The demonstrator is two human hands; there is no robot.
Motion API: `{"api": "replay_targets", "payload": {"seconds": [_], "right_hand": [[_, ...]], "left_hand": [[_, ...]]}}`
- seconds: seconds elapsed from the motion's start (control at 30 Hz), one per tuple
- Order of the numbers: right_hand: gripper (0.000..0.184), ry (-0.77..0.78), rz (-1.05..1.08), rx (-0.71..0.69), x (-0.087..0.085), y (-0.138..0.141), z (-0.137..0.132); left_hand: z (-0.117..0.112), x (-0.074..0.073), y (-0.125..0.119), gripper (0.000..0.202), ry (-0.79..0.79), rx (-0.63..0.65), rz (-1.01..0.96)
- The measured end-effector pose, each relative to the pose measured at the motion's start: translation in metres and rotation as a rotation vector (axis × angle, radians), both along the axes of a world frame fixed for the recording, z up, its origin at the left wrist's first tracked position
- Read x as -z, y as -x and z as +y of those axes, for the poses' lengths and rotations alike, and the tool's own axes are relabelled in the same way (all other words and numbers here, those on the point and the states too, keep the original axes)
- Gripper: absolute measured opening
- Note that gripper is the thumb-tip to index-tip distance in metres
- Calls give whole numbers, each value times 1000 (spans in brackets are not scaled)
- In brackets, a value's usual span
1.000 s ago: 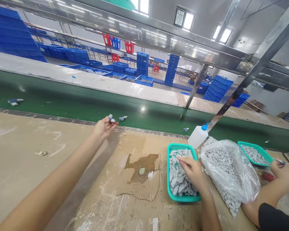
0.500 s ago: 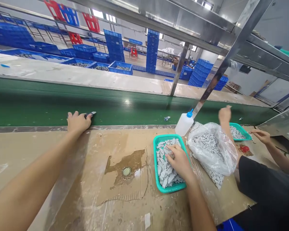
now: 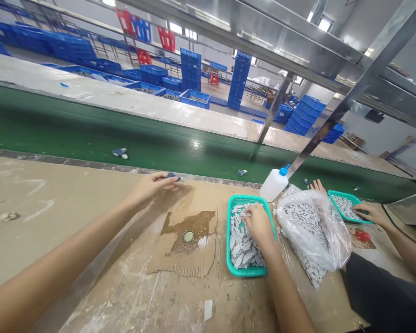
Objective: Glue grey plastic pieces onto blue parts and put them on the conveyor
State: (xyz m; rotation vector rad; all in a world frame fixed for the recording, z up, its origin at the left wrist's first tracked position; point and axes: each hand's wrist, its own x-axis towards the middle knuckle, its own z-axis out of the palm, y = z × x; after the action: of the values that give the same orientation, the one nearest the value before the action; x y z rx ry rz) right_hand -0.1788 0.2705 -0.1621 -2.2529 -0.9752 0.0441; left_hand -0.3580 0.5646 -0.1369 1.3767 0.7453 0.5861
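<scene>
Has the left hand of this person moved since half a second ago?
Yes. Judged against the torn cardboard on the table, the left hand has moved rightward, closer to it.

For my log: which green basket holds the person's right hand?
The nearer basket, left of the plastic bag: the right hand is in it. A co-worker's hand is at the other basket.

Free passage extends across the tan, flat surface (image 3: pixel 131 291) between the left hand (image 3: pixel 156 185) and the teal rectangular plastic basket (image 3: pixel 229 240), over a torn brown cardboard sheet (image 3: pixel 180 261). To the basket's right, a bulging clear plastic bag (image 3: pixel 334 252), a white blue-capped plastic bottle (image 3: pixel 273 185) and a slanting grey metal post (image 3: pixel 323 131) obstruct passage.
</scene>
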Motion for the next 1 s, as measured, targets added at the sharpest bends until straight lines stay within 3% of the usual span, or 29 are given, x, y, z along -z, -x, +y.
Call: {"api": "replay_targets", "payload": {"seconds": [0.1,0.2,0.27,0.37,0.53,0.77,1.0], "right_hand": [[11,-110,65,-34,-15,8,-8],[23,-351,351,-65,-27,29,-10],[27,-455,546,-122,-30,51,-5],[27,-458,638,-217,-26,86,11],[21,-341,349,-272,-8,123,35],[29,-149,76,-259,20,134,41],[34,-95,-42,-299,21,133,41]], "left_hand": [[-42,8,15,53,223,43,-118],[-75,17,29,49,344,95,-106],[-88,22,37,48,379,118,-94],[-96,26,44,48,359,112,-131],[-93,28,53,44,241,88,-155],[-87,35,61,38,6,22,-117],[-88,22,66,34,17,-1,-61]]}}
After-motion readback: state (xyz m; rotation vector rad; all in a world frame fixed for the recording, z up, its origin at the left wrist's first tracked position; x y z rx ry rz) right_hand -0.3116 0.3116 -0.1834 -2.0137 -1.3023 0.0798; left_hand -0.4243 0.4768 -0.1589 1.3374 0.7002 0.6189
